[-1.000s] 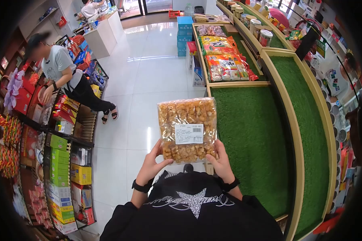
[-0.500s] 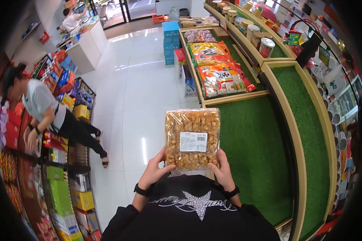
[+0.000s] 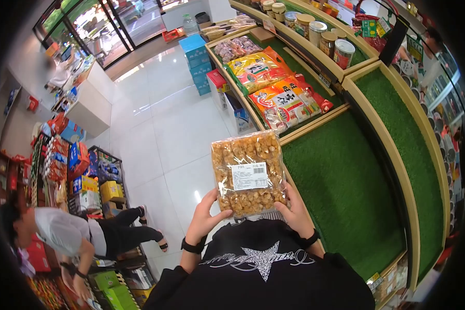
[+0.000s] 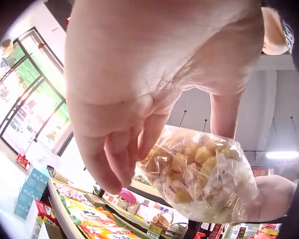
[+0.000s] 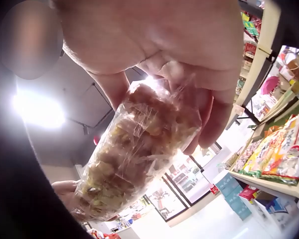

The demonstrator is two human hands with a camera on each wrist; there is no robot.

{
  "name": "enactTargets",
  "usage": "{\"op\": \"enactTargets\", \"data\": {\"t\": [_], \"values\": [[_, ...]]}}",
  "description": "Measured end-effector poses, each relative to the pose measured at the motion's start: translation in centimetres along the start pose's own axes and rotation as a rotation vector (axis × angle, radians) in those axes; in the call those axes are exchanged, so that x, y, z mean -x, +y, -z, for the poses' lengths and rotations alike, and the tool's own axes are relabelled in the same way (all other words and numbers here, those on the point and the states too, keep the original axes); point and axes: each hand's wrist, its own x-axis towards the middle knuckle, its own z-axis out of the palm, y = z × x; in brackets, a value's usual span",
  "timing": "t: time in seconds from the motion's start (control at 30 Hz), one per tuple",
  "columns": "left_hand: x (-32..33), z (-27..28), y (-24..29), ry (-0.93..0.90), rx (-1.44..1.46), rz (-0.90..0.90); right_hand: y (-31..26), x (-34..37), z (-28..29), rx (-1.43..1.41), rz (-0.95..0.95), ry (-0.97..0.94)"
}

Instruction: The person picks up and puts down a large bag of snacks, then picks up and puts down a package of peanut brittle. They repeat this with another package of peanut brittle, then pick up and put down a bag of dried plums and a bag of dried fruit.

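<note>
A flat clear-plastic pack of golden-brown puffed snack pieces (image 3: 247,150) is held up in front of the chest. A white printed label with a barcode (image 3: 249,176) faces the head camera. My left hand (image 3: 203,219) grips the pack's lower left edge, thumb on the near face. At the lower right edge my right hand (image 3: 296,211) grips it the same way. Seen from the left wrist, the fingers curl beside the crinkled wrapper (image 4: 197,179). In the right wrist view, thumb and fingers hold either side of the pack's end (image 5: 137,144).
A green-lined wooden display bin (image 3: 351,181) stands at right, with orange and yellow snack bags (image 3: 289,101) in the section ahead. Blue boxes (image 3: 195,59) are stacked beside it. At left, another person (image 3: 67,230) bends over stocked shelves (image 3: 82,178). White tiled floor (image 3: 165,124) lies between.
The head view has turned left, showing more of the glass doors. The other person now appears lower in the left of the view. Both hands keep their hold on the snack pack.
</note>
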Motion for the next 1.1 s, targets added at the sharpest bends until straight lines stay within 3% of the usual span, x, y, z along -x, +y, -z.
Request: {"op": "enactTargets", "data": {"t": [0.07,0.1,0.27,0.4,0.67,0.8,1.03,1.1], "values": [[-1.0,0.0,-0.7,0.091,-0.189,-0.089,1.1,-0.7,-0.1,-0.016,0.0,0.022],[-1.7,-0.2,-1.6,0.069,-0.051,-0.055,1.6,-1.4,-0.1,-0.023,0.005,0.025],[-5.6,-0.7,-2.0,0.055,0.038,-0.022,-0.4,-4.5,1.6,0.069,-0.124,-0.009],[-10.5,-2.0,-1.9,-0.014,0.101,-0.046,2.0,-6.9,3.5,0.036,-0.022,0.104],[-20.3,-7.1,-0.1,-0.133,0.139,-0.058,1.6,-7.9,10.8,0.22,-0.153,0.262],[-23.7,-9.8,0.1,-0.355,0.071,-0.091,1.6,-6.5,12.6,0.223,-0.247,0.386],[-30.0,-14.3,0.3,-0.793,-0.018,-0.144,3.9,-3.6,10.9,0.111,-0.36,0.771],[-31.6,-15.5,1.3,-0.924,-0.045,-0.156,5.9,-3.0,10.1,0.296,-0.432,0.846]]}}
